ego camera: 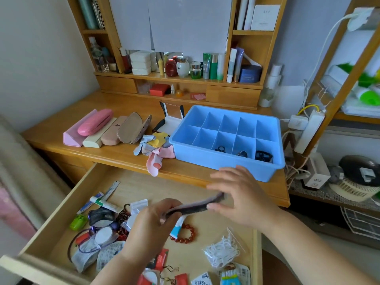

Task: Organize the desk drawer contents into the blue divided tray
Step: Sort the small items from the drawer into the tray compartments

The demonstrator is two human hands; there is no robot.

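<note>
Desk drawer (61,204); labels too blurred

Desk (115,155) – tray (265,171), 5 cases (107,128), cloths (153,149)
</note>
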